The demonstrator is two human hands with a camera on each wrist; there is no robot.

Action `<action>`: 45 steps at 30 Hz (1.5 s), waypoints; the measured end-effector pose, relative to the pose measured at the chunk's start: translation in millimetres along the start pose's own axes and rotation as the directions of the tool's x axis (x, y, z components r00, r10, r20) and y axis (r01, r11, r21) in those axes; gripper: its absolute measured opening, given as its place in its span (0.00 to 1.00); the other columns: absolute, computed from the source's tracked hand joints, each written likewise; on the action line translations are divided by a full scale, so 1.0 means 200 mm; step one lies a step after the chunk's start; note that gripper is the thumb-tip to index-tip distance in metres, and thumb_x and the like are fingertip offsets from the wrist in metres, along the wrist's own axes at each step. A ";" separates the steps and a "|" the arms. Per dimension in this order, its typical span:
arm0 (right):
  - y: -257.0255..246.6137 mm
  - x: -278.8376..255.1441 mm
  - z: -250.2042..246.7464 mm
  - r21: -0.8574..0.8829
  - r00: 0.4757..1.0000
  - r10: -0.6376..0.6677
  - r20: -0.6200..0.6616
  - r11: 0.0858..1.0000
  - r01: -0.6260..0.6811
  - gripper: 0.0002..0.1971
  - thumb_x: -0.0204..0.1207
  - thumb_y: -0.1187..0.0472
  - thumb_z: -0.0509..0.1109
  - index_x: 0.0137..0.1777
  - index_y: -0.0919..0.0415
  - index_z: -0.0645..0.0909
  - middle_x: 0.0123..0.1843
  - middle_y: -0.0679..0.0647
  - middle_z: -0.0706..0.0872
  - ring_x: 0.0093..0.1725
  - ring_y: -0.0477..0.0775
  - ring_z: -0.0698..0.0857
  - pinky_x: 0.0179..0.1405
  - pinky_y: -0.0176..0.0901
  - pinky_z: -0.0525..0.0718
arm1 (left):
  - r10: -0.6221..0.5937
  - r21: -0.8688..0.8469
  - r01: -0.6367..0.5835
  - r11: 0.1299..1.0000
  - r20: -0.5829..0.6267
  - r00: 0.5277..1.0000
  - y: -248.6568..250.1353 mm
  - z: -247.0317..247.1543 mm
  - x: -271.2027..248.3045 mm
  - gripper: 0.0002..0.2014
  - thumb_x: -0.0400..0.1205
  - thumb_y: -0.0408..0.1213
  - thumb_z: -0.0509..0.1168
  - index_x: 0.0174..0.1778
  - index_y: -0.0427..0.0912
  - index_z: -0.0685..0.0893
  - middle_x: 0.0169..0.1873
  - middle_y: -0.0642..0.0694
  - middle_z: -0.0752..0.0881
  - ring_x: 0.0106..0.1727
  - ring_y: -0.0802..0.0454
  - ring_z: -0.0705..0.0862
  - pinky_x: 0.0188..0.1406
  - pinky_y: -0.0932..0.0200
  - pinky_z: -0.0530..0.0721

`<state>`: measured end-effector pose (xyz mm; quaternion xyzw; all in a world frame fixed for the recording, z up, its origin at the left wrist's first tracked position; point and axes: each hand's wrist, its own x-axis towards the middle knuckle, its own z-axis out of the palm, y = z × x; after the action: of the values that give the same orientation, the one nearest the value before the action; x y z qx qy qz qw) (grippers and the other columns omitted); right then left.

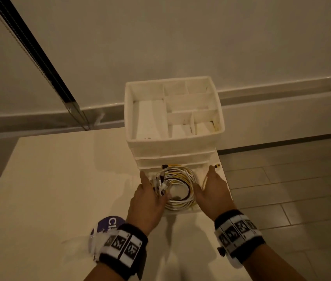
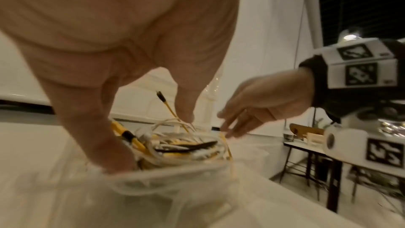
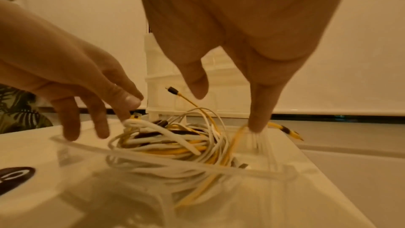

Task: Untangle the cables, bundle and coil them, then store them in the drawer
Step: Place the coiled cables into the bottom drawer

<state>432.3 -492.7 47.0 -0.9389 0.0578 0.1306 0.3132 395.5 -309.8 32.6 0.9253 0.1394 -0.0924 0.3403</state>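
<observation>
Head view: coiled bundle of white, yellow and dark cables [image 1: 177,187] lying inside the pulled-out clear drawer [image 1: 202,176] at the bottom of a white plastic drawer unit [image 1: 173,148], which stands on a white table [image 1: 59,179]. Left hand [image 1: 149,197] at the drawer's left edge, fingers loosely spread and reaching down onto the cluster of connectors on the coil's left side, nothing clasped. Right hand [image 1: 214,190] at the drawer's right edge, fingers extended and relaxed, fingertips down at the rim beside the coil, nothing grasped either. One yellow plug [image 1: 217,165] poking over the drawer's far right corner, another yellow cable end sticking up at the back of the coil. Divided tray on top of the unit, several compartments. Purple round sticker [image 1: 110,223] on the table by the left wrist. Black wrist bands with printed square markers on both forearms. Right wrist view blurred around the fingertips, exact contact with the cable hard to tell.
</observation>
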 end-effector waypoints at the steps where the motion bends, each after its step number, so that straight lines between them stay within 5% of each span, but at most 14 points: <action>1: 0.01 -0.02 0.01 0.035 0.998 -0.049 -0.026 0.998 0.050 0.35 0.81 0.56 0.64 0.82 0.68 0.52 0.76 0.64 0.72 0.74 0.63 0.73 0.71 0.49 0.71 | 0.076 0.040 -0.074 0.996 -0.055 0.996 -0.01 0.01 -0.03 0.47 0.78 0.50 0.70 0.84 0.42 0.47 0.72 0.39 0.73 0.69 0.39 0.74 0.64 0.48 0.76; 4: 0.01 0.00 0.06 0.044 0.990 -0.143 0.016 0.989 0.143 0.31 0.81 0.62 0.63 0.82 0.64 0.57 0.81 0.61 0.66 0.79 0.60 0.67 0.75 0.42 0.64 | 0.446 0.293 -0.399 0.869 -0.112 0.888 0.00 0.04 -0.05 0.36 0.75 0.36 0.69 0.80 0.45 0.64 0.76 0.42 0.68 0.74 0.39 0.68 0.70 0.43 0.74; 6: 0.00 0.03 0.11 0.020 0.964 -0.263 0.030 0.965 0.263 0.27 0.80 0.66 0.62 0.79 0.60 0.63 0.80 0.59 0.67 0.78 0.57 0.68 0.77 0.40 0.63 | 0.641 0.408 -0.596 0.691 0.036 0.767 0.04 0.06 -0.01 0.35 0.71 0.33 0.69 0.77 0.43 0.70 0.78 0.42 0.69 0.78 0.39 0.66 0.73 0.39 0.70; 8: 0.02 0.04 0.14 0.002 0.938 -0.346 -0.003 0.938 0.346 0.23 0.79 0.68 0.61 0.75 0.59 0.70 0.74 0.57 0.73 0.74 0.55 0.72 0.77 0.47 0.70 | 0.691 0.475 -0.679 0.560 0.185 0.699 0.07 0.07 0.04 0.35 0.75 0.35 0.66 0.80 0.41 0.66 0.82 0.42 0.64 0.83 0.40 0.60 0.80 0.38 0.62; 12: 0.10 -0.03 0.09 -0.007 0.933 -0.226 -0.280 0.972 0.233 0.14 0.73 0.72 0.67 0.59 0.64 0.81 0.60 0.59 0.78 0.62 0.59 0.75 0.60 0.47 0.77 | 0.542 0.497 -0.583 0.643 0.243 0.805 0.01 0.09 0.10 0.33 0.85 0.51 0.52 0.85 0.40 0.55 0.86 0.43 0.49 0.86 0.44 0.48 0.80 0.35 0.57; 14: 0.14 -0.06 0.09 -0.056 0.924 -0.226 -0.309 0.974 0.219 0.16 0.72 0.73 0.68 0.59 0.65 0.80 0.59 0.60 0.76 0.60 0.60 0.74 0.56 0.45 0.77 | 0.461 0.485 -0.523 0.701 0.251 0.851 -0.04 0.11 0.09 0.35 0.85 0.57 0.46 0.85 0.41 0.48 0.86 0.45 0.41 0.86 0.47 0.42 0.81 0.37 0.52; 17: 0.16 -0.07 0.14 -0.124 0.954 -0.249 -0.166 0.965 0.231 0.16 0.76 0.67 0.67 0.64 0.64 0.79 0.63 0.60 0.75 0.64 0.59 0.73 0.60 0.46 0.77 | 0.434 0.481 -0.495 0.724 0.240 0.868 -0.04 0.14 0.08 0.37 0.84 0.57 0.45 0.86 0.43 0.44 0.86 0.45 0.39 0.86 0.46 0.42 0.80 0.39 0.51; 20: 0.17 -0.07 0.18 -0.150 0.948 -0.273 -0.164 0.957 0.250 0.17 0.74 0.71 0.69 0.63 0.65 0.79 0.66 0.62 0.76 0.68 0.62 0.73 0.68 0.53 0.78 | 0.438 0.497 -0.499 0.710 0.243 0.865 -0.02 0.15 0.09 0.36 0.84 0.55 0.44 0.86 0.42 0.43 0.86 0.42 0.40 0.86 0.44 0.41 0.82 0.41 0.51; 26: 0.19 -0.07 0.20 -0.234 0.876 -0.467 -0.119 0.871 0.433 0.30 0.60 0.81 0.72 0.64 0.63 0.77 0.65 0.59 0.80 0.73 0.62 0.73 0.78 0.65 0.57 | 0.434 0.496 -0.515 0.699 0.277 0.857 -0.08 0.19 0.08 0.34 0.88 0.55 0.41 0.85 0.37 0.45 0.85 0.38 0.44 0.85 0.40 0.41 0.83 0.39 0.50; 30: 0.18 0.00 0.16 -0.379 0.829 -0.558 0.045 0.758 0.530 0.25 0.60 0.73 0.70 0.59 0.59 0.80 0.56 0.52 0.84 0.64 0.53 0.78 0.75 0.67 0.69 | 0.396 0.448 -0.493 0.746 0.297 0.869 -0.08 0.20 0.11 0.37 0.86 0.57 0.41 0.85 0.39 0.39 0.86 0.41 0.42 0.85 0.44 0.39 0.84 0.43 0.47; 35: 0.19 0.05 0.15 -0.447 0.805 -0.576 0.144 0.688 0.572 0.24 0.54 0.70 0.71 0.53 0.59 0.75 0.47 0.52 0.82 0.51 0.54 0.81 0.66 0.63 0.81 | 0.355 0.410 -0.438 0.800 0.264 0.897 -0.06 0.19 0.15 0.42 0.80 0.59 0.46 0.85 0.41 0.39 0.85 0.43 0.47 0.85 0.45 0.45 0.82 0.44 0.56; 40: 0.10 0.08 0.10 -0.431 0.824 -0.472 0.314 0.702 0.567 0.27 0.64 0.67 0.64 0.66 0.63 0.69 0.61 0.55 0.73 0.63 0.57 0.72 0.77 0.54 0.64 | 0.426 0.458 -0.472 0.754 0.206 0.881 -0.05 0.21 0.12 0.37 0.81 0.55 0.51 0.85 0.44 0.54 0.83 0.41 0.58 0.84 0.39 0.54 0.81 0.36 0.54; 43: 0.05 0.17 0.06 -0.442 0.791 -0.473 0.388 0.658 0.610 0.26 0.67 0.62 0.67 0.67 0.61 0.68 0.62 0.55 0.75 0.60 0.58 0.75 0.69 0.49 0.70 | 0.452 0.479 -0.496 0.724 0.215 0.866 -0.04 0.21 0.11 0.34 0.82 0.54 0.49 0.85 0.48 0.53 0.85 0.48 0.52 0.85 0.39 0.49 0.80 0.32 0.48; 45: 0.05 0.20 0.02 -0.398 0.819 -0.463 0.339 0.718 0.571 0.20 0.71 0.60 0.67 0.63 0.60 0.70 0.58 0.55 0.76 0.57 0.58 0.77 0.63 0.47 0.74 | 0.434 0.473 -0.494 0.730 0.239 0.869 -0.04 0.21 0.12 0.35 0.82 0.54 0.47 0.86 0.50 0.47 0.86 0.51 0.46 0.85 0.42 0.47 0.80 0.33 0.48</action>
<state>467.2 -498.4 26.6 -0.9444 -0.2767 0.1484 0.0973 411.4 -326.1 -9.4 0.9804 -0.1458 -0.0902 0.0972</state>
